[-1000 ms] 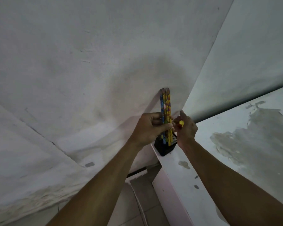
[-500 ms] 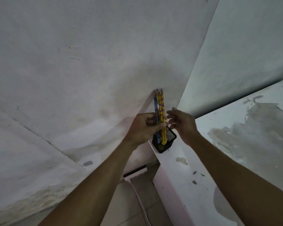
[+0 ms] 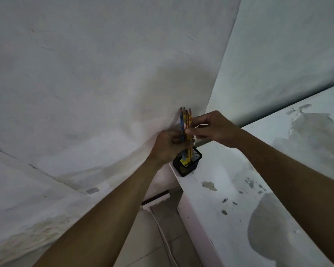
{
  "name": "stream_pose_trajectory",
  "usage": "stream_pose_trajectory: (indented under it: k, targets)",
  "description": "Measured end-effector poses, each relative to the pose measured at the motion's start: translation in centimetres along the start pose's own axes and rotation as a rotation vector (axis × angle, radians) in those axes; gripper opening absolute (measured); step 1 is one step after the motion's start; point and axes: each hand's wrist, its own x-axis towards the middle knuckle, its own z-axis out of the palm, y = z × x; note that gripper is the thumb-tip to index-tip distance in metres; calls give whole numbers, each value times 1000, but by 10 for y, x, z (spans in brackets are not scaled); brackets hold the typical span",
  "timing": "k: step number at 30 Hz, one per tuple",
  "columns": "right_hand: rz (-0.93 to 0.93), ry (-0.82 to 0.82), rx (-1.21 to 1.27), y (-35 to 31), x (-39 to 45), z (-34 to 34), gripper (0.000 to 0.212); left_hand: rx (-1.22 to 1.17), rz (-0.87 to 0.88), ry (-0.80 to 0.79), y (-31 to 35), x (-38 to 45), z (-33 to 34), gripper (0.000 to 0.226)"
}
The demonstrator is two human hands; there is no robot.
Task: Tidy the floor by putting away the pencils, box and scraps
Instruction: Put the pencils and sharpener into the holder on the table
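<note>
A bundle of several pencils (image 3: pixel 185 120), yellow patterned and one blue, stands upright with its lower ends inside a black mesh pencil holder (image 3: pixel 195 157). The holder sits at the near corner of a white table top (image 3: pixel 229 182), close to the wall. My left hand (image 3: pixel 169 146) is wrapped around the middle of the bundle. My right hand (image 3: pixel 213 128) reaches in from the right and pinches the pencils between thumb and fingers just above the left hand. A small yellow thing (image 3: pixel 184 162) lies inside the holder. No box or scraps are visible.
A white wall (image 3: pixel 85 93) rises directly behind the holder and meets a second wall (image 3: pixel 278 54) in a corner. The table top has peeled, stained patches (image 3: pixel 268 224). A white cable (image 3: pixel 163 234) runs over the tiled floor (image 3: pixel 148 239) beside the table's edge.
The small yellow thing my right hand held a second ago now lies in the holder. That hand opened, then closed on the pencils. The bundle has sunk lower into the holder.
</note>
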Motion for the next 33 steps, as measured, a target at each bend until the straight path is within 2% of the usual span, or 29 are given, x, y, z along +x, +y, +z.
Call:
stream_pose_trajectory:
  k: [6, 12, 16, 20, 24, 29, 31, 33]
  targets:
    - [34, 33, -20, 20, 7, 9, 8, 78, -11, 10, -16, 7, 13, 26]
    - [21, -2, -66, 38, 10, 10, 20, 41, -69, 51, -22, 4, 12, 29]
    - [70, -11, -67, 48, 9, 9, 3, -32, -126, 51, -21, -2, 9, 39]
    - [107, 21, -134, 51, 5, 7, 33, -26, -146, 133, -22, -12, 6, 49]
    - [166, 79, -168, 55, 1, 0, 48, -36, -165, 292, -30, -21, -1, 41]
    - [310, 178, -84, 69, -3, -5, 21, -3, -319, 440, -51, -30, 2, 38]
    - [403, 135, -20, 78, -5, 1, 26, -99, -429, 415, -57, -29, 7, 43]
    - [499, 67, 17, 86, -10, 11, 36, -276, -554, 322, -60, -30, 17, 49]
